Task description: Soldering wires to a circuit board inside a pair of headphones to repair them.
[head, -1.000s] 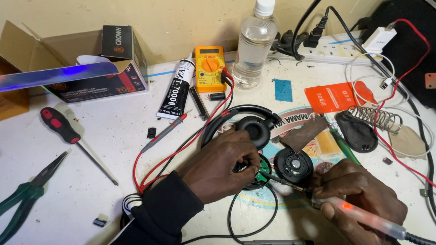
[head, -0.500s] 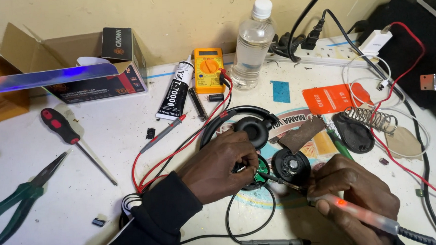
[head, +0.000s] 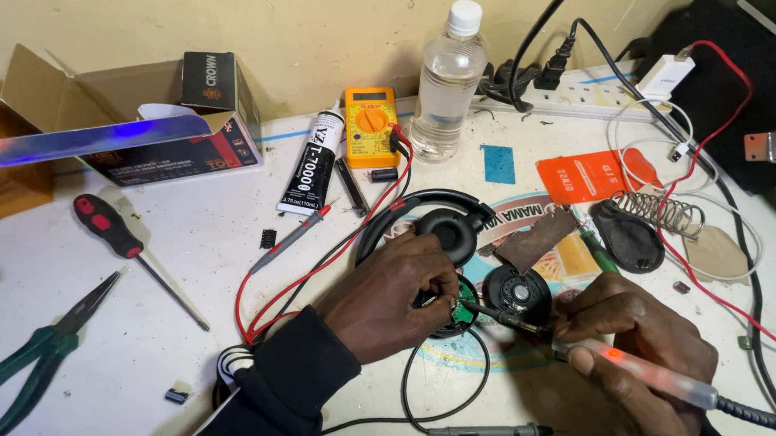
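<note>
Fingers (head: pixel 430 288) of the left hand (head: pixel 390 295) pinched the opened headphone earcup (head: pixel 451 309) on the worktop (head: pixel 193 357), holding its green circuit board steady. Right hand (head: pixel 642 342) fingers gripped the soldering iron (head: pixel 586 351). Since a second earlier, the tip had edged closer to the board, suggesting a joint was about to be touched.
</note>
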